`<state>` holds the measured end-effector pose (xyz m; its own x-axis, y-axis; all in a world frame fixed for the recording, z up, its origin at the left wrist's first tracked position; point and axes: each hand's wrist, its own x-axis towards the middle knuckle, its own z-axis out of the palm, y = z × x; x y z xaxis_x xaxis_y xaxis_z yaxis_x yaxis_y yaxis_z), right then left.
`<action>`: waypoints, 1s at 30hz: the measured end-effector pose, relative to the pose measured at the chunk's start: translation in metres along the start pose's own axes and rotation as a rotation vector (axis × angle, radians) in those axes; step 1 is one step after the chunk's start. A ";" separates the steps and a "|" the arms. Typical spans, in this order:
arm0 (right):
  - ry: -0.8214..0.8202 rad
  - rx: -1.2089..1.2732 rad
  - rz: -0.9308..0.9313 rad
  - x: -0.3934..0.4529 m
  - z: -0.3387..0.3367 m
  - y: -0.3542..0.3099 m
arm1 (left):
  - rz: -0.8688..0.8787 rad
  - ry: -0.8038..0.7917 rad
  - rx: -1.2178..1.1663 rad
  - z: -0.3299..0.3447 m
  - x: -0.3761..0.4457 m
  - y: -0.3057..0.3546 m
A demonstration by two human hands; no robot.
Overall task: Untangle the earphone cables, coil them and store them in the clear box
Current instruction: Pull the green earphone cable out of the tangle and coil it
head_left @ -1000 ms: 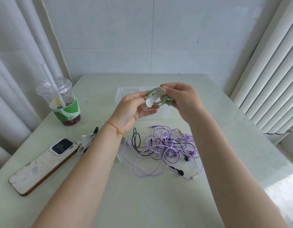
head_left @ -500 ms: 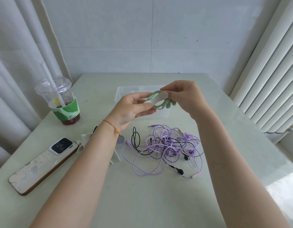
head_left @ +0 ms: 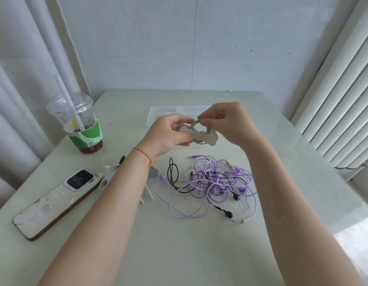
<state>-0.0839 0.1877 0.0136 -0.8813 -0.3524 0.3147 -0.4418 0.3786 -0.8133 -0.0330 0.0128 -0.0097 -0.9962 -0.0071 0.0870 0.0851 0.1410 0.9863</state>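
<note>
- The left hand [head_left: 168, 135] pinches one end of a pale, bone-shaped flat cable tie [head_left: 199, 136], which lies roughly level, its long axis running left to right.
- The green earphone cable coil [head_left: 201, 131] is held in the air just in front of the clear plastic box [head_left: 158, 113], its ring facing the person.
- The right hand [head_left: 228, 122] nips the coil's top between fingertips.
- If either pinch slackens before the tie closes, I'd expect the loops to spring apart onto the purple and black cable tangle [head_left: 212, 182] below.

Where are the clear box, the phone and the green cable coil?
clear box [head_left: 156, 114]: head view, its left rim corner.
phone [head_left: 55, 203]: head view, middle of its back.
green cable coil [head_left: 194, 125]: head view, upper left arc, held between both hands.
</note>
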 end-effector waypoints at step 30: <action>0.038 -0.015 0.013 -0.001 0.001 -0.003 | 0.090 0.182 0.135 0.005 0.002 0.002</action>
<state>-0.0820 0.1860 0.0151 -0.8929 -0.3141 0.3227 -0.4321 0.3962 -0.8101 -0.0351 0.0182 -0.0086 -0.9637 -0.1655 0.2093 0.1576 0.2803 0.9469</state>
